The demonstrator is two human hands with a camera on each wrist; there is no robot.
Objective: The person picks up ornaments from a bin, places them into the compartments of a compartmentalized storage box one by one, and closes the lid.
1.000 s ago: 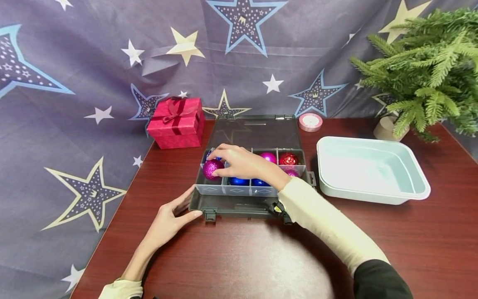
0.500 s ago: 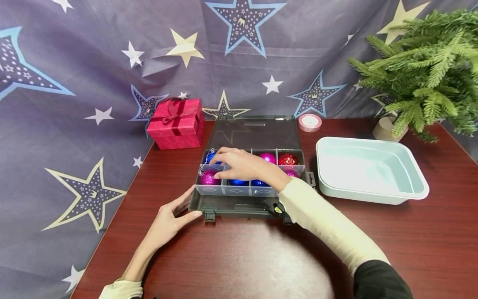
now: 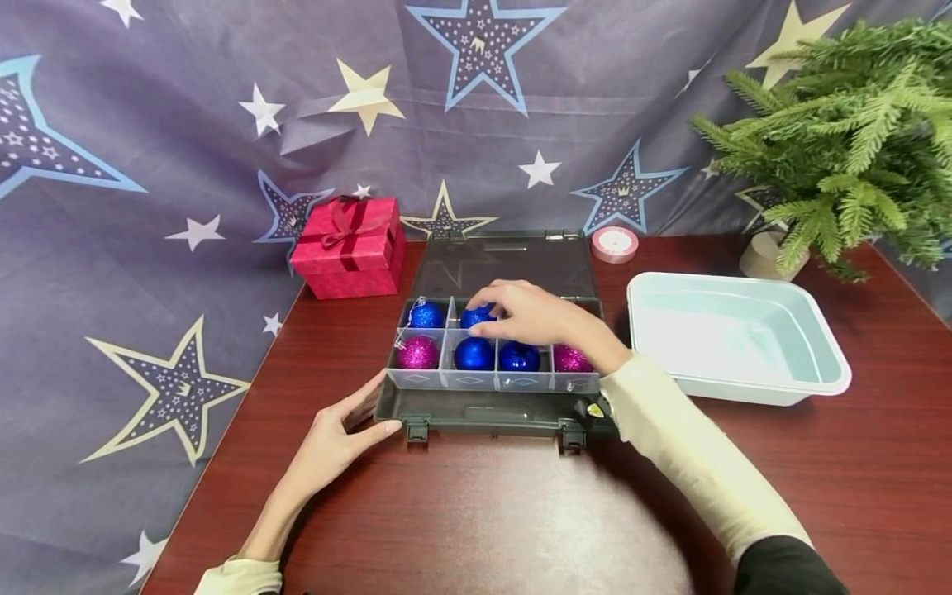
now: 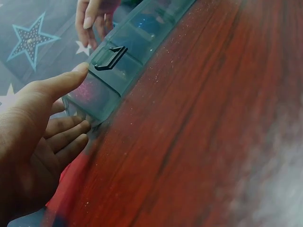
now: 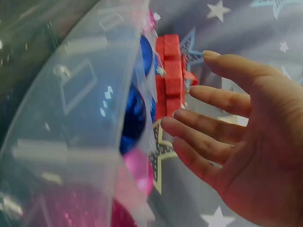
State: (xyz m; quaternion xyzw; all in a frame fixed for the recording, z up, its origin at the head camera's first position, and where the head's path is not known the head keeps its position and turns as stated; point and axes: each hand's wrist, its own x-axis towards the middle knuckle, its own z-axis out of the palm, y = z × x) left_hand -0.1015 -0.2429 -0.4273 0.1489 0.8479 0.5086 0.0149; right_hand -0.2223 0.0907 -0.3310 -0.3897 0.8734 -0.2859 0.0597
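Note:
A dark clear-plastic case (image 3: 476, 406) lies with its lid raised at the back, and several compartments hold baubles. My left hand (image 3: 330, 442) touches the case's front left corner, thumb at the front and fingers along the side. My right hand (image 3: 528, 312) hovers over the back row beside a blue bauble (image 3: 476, 316); its fingers are spread, holding nothing (image 5: 236, 127). A glittery magenta bauble (image 3: 418, 353) sits front left, a glittery blue bauble (image 3: 426, 316) behind it. Two blue baubles and another magenta bauble (image 3: 572, 358) fill the front row. My right hand hides the back row's right part.
Right of the case stands a pale blue basin (image 3: 736, 388). A red gift box (image 3: 349, 248) is at the back left, and a pink ribbon roll (image 3: 615, 245) at the back. An artificial fir tree (image 3: 840, 149) stands back right.
My right hand has lowered the magenta bauble into the front left compartment, let go of it, and moved right to the neighbouring blue bauble. My left hand has stayed at the corner.

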